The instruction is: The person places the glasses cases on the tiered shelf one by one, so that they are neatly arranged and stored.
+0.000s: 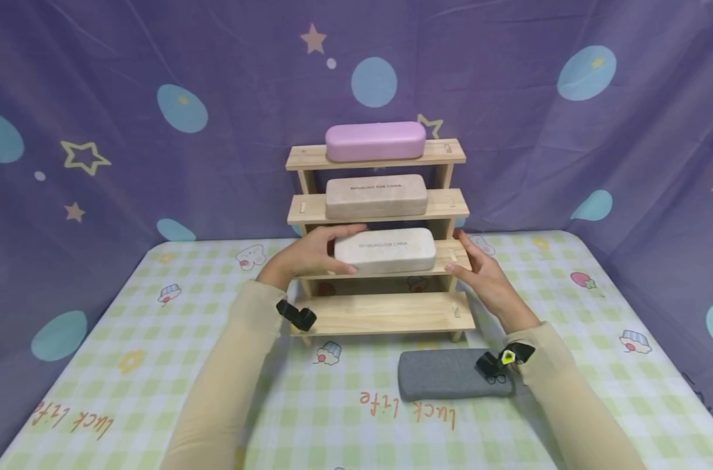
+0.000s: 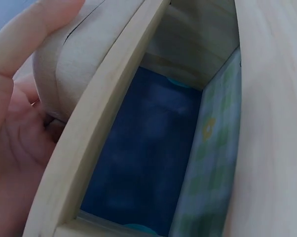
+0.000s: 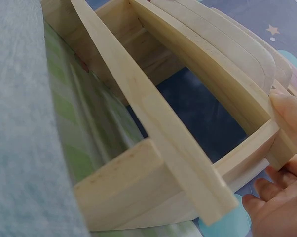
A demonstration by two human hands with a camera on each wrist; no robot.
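Observation:
A white glasses case (image 1: 386,250) with printed lettering rests on the third tier down of a stepped wooden display rack (image 1: 380,313). My left hand (image 1: 309,253) grips the case's left end, thumb along the front and fingers behind. In the left wrist view, the case (image 2: 84,54) sits at the shelf edge between thumb and fingers. On the other side, my right hand (image 1: 486,277) holds the right end of that same shelf, thumb at the front edge and fingers toward the back. Its fingers (image 3: 269,190) curl below the shelf end in the right wrist view.
A beige glasses case (image 1: 377,197) stands on the second tier and a pink one (image 1: 375,142) on top. A grey glasses case (image 1: 444,375) lies on the checked tablecloth (image 1: 186,365) before the rack, near the right wrist. A purple curtain (image 1: 245,98) hangs close behind.

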